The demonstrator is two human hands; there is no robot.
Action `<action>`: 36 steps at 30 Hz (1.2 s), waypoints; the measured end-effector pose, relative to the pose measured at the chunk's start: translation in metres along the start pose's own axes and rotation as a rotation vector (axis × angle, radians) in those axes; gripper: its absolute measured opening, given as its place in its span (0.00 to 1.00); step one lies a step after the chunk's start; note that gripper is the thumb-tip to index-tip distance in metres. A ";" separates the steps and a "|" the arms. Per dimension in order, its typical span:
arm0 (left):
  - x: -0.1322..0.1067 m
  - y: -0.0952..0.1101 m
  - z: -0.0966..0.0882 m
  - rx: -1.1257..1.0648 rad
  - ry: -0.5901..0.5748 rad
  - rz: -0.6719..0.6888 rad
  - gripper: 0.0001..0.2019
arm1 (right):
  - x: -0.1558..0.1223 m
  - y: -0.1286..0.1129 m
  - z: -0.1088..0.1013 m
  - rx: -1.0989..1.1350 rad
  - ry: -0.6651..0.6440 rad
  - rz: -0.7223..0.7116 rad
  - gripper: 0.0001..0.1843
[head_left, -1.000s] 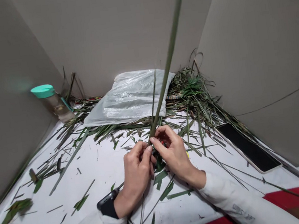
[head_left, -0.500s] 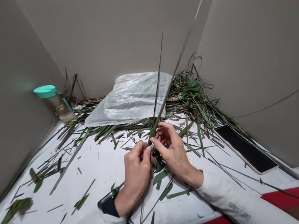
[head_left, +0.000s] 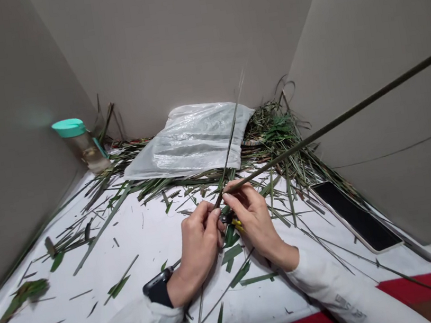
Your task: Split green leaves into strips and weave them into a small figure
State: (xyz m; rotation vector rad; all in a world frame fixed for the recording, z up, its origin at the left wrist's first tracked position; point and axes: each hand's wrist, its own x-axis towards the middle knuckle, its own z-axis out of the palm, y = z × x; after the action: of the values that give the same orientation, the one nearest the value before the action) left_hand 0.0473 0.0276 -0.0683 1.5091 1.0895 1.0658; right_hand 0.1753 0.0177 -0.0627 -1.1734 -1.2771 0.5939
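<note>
My left hand (head_left: 202, 241) pinches the lower ends of narrow green leaf strips between thumb and fingertips. Close beside it, my right hand (head_left: 255, 220) is closed on a long leaf strip (head_left: 338, 120) that slants up to the right edge of the view. A thinner strip (head_left: 230, 137) rises from between the hands, its tip blurred. Partly hidden under my fingers is a small black and yellow object (head_left: 237, 223) that I cannot make out. Cut leaf pieces (head_left: 231, 254) lie just below the hands.
A translucent plastic bag (head_left: 192, 138) lies over leaf strips at the back. A heap of leaves (head_left: 281, 131) fills the back right corner. The teal-lidded bottle (head_left: 88, 150) stands back left, a phone (head_left: 355, 215) lies right. Grey walls enclose the white-covered table.
The long strip has swung from nearly upright down to the right, with my right fingers at its base. The thinner strip leans slightly more to the right. My left hand is almost unmoved.
</note>
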 end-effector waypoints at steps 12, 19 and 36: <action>-0.003 0.004 -0.001 -0.016 -0.013 0.008 0.11 | 0.002 -0.007 0.000 0.062 0.046 0.091 0.04; -0.003 0.004 -0.003 -0.021 0.006 0.004 0.13 | 0.003 -0.008 0.000 0.068 -0.002 0.072 0.04; 0.012 0.006 -0.007 -0.471 -0.276 -0.206 0.15 | 0.005 -0.014 -0.008 0.047 0.009 -0.023 0.13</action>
State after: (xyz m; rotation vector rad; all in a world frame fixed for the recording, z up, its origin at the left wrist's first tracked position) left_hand 0.0436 0.0397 -0.0595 1.0999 0.7191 0.8648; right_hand 0.1809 0.0142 -0.0474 -1.1206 -1.2609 0.5982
